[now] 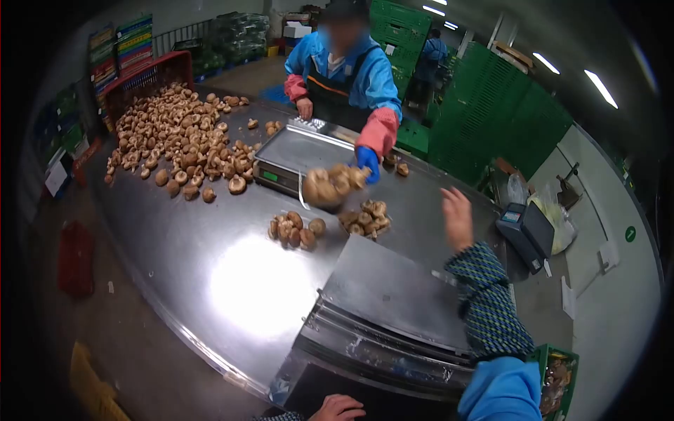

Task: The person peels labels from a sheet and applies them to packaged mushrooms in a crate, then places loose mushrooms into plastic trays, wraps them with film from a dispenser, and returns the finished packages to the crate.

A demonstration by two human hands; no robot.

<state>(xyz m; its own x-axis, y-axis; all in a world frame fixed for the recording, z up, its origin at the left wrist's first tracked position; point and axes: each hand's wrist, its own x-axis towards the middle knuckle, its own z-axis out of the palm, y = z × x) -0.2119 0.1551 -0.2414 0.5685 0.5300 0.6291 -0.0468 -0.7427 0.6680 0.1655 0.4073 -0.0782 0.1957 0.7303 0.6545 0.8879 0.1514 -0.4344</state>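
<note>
My right hand (458, 219) is raised over the right side of the steel table, fingers stretched up and nothing in them. My left hand (337, 408) shows at the bottom edge, partly cut off, its fingers loosely extended by the front of a metal machine (393, 295) with a flat top plate. Just beyond the plate lies a small pile of mushrooms (365, 219); another mushroom pile (295, 230) sits to its left. Across the table, a co-worker's blue-gloved hand (368, 163) holds a blurred bunch of mushrooms (328, 185) in front of a scale (302, 156).
A large mushroom heap (182, 133) spills from a tipped red crate (151, 74) at the back left. On the right stands a dark label-printer-like device (526, 231). Green crates (491, 112) are stacked behind; another green crate (558, 382) sits low right.
</note>
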